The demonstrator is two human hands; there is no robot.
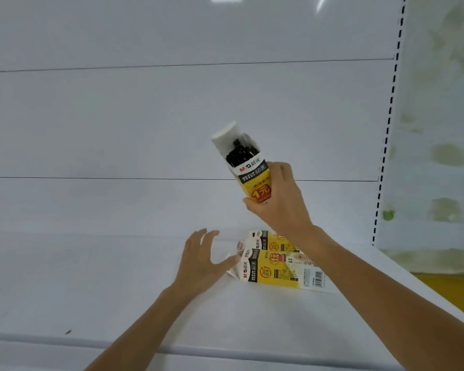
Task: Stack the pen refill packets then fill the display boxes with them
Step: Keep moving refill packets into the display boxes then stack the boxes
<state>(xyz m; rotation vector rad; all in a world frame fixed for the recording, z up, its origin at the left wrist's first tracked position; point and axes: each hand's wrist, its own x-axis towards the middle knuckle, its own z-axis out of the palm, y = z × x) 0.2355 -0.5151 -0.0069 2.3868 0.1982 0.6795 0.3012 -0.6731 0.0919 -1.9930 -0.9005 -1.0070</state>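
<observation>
Nearest the camera ran the front lip of a white metal shelf (91, 290), and both bare forearms reached in over it. The left hand (201, 263) hovered low over the shelf, its fingers (198, 236) spread and relaxed, holding nothing. Its thumb pointed at the open flap end of two yellow, white and black cardboard cartons (276, 269), which lay flat and overlapping on the shelf. Whether the thumb touched them could not be told, nor whether those cartons were full.

Above and just behind them, the right hand (281, 202) gripped the lower half of a yellow, white and black cardboard display box (248, 167), fingers curled round it. The box was clear of the shelf and tilted leftward, its open top showing a bundle of black pen refills (241, 152). Farther back stood the white back panel (118, 116), with a slotted white upright (389, 124) at the right.

The step in hand looked like placing a filled display box. Next it would need righting and setting on its base on bare shelf, with the left hand free to steady it or shift the lying cartons aside.
</observation>
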